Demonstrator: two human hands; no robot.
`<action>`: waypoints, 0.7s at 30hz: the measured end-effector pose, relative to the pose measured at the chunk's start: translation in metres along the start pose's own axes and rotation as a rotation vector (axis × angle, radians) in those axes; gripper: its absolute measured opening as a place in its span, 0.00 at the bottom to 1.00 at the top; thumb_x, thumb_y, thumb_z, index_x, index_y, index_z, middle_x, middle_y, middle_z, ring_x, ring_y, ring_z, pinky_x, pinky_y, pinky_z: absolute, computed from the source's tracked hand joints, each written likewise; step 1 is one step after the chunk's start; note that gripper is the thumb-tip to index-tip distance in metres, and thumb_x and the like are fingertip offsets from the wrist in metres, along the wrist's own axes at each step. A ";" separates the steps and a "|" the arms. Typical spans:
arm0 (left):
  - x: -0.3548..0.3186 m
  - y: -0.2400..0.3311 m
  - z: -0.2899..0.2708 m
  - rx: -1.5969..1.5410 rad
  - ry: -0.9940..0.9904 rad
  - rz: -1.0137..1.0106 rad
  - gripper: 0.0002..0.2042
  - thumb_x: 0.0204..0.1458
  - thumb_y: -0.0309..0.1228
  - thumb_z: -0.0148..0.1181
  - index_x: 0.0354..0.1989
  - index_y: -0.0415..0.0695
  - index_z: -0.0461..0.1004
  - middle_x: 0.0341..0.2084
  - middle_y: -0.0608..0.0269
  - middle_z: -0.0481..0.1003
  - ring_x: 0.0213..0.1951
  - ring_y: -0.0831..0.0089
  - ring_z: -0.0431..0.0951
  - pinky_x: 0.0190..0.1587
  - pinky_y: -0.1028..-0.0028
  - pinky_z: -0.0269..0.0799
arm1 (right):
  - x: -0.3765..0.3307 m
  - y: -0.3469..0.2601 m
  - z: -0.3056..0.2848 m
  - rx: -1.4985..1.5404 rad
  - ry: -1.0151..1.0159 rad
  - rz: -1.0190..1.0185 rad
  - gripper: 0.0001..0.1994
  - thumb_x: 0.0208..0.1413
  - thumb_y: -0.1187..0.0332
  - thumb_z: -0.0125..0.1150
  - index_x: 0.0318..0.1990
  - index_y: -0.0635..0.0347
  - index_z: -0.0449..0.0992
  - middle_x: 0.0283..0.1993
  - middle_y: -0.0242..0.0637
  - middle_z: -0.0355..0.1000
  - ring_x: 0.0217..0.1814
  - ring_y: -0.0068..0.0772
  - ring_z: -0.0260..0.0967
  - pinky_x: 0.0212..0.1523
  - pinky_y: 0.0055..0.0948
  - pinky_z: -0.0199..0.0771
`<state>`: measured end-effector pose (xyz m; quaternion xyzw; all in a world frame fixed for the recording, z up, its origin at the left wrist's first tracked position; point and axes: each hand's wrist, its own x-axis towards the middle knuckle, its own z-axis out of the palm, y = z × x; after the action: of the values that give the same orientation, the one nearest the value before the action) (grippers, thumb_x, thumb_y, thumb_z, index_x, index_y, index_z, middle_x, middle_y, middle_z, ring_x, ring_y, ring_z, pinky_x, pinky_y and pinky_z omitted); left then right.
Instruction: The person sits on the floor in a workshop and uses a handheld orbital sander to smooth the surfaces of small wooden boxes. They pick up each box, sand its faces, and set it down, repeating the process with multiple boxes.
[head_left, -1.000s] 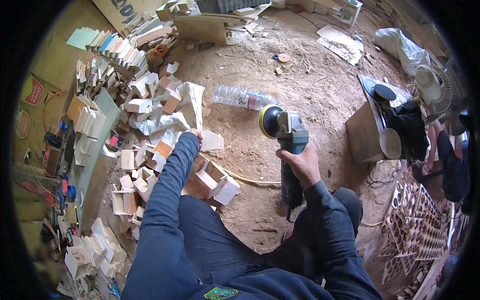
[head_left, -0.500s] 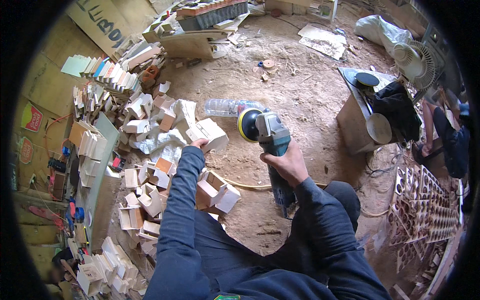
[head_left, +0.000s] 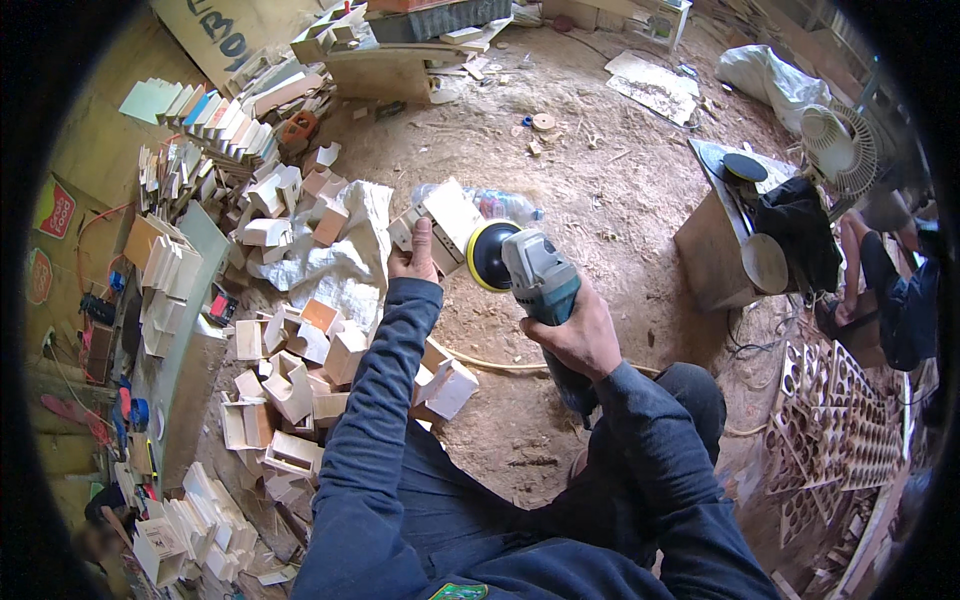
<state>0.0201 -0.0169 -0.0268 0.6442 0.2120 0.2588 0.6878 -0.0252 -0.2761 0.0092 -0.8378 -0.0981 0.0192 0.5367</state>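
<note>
- The left hand (head_left: 416,257) grips a pale, box-shaped wooden piece (head_left: 450,222), its thumb pressed against the near side; the other fingers are mostly hidden.
- The right hand (head_left: 578,335) is wrapped around a grey-and-teal power sander (head_left: 541,277).
- The sander's round, yellow-rimmed black pad (head_left: 491,256) sits just right of the piece; whether they touch is unclear.
- A clear plastic bottle (head_left: 512,205) lies on the dusty brown floor (head_left: 620,210) beyond them.
- Left of the piece lies a crumpled white sheet (head_left: 368,215).
</note>
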 end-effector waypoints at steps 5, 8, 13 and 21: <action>-0.008 0.019 0.008 -0.051 0.055 -0.065 0.34 0.56 0.59 0.71 0.55 0.39 0.78 0.45 0.60 0.82 0.43 0.71 0.80 0.48 0.69 0.79 | 0.002 -0.005 -0.004 -0.036 0.048 0.063 0.36 0.40 0.56 0.79 0.58 0.59 0.74 0.46 0.52 0.81 0.50 0.57 0.81 0.53 0.47 0.80; -0.006 0.023 0.009 -0.021 0.080 -0.049 0.36 0.55 0.61 0.71 0.56 0.38 0.77 0.46 0.59 0.82 0.44 0.70 0.80 0.49 0.69 0.78 | 0.009 -0.006 -0.011 -0.014 0.117 0.081 0.31 0.41 0.60 0.78 0.54 0.62 0.76 0.45 0.45 0.81 0.48 0.42 0.81 0.53 0.38 0.79; -0.007 0.021 0.013 0.029 0.109 -0.069 0.40 0.54 0.65 0.69 0.57 0.37 0.76 0.45 0.58 0.82 0.44 0.70 0.80 0.49 0.69 0.78 | 0.009 -0.008 -0.017 0.059 0.073 -0.039 0.33 0.40 0.57 0.79 0.55 0.61 0.75 0.46 0.49 0.82 0.49 0.50 0.83 0.53 0.43 0.80; -0.011 0.017 0.013 0.042 0.078 -0.078 0.41 0.53 0.68 0.68 0.54 0.37 0.76 0.42 0.57 0.81 0.40 0.70 0.80 0.43 0.69 0.79 | 0.011 -0.001 -0.012 -0.113 0.134 0.118 0.35 0.39 0.54 0.78 0.55 0.59 0.73 0.43 0.54 0.81 0.48 0.61 0.81 0.51 0.50 0.80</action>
<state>0.0183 -0.0339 -0.0092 0.6391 0.2691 0.2522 0.6750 -0.0130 -0.2846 0.0162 -0.8705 -0.0131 -0.0110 0.4919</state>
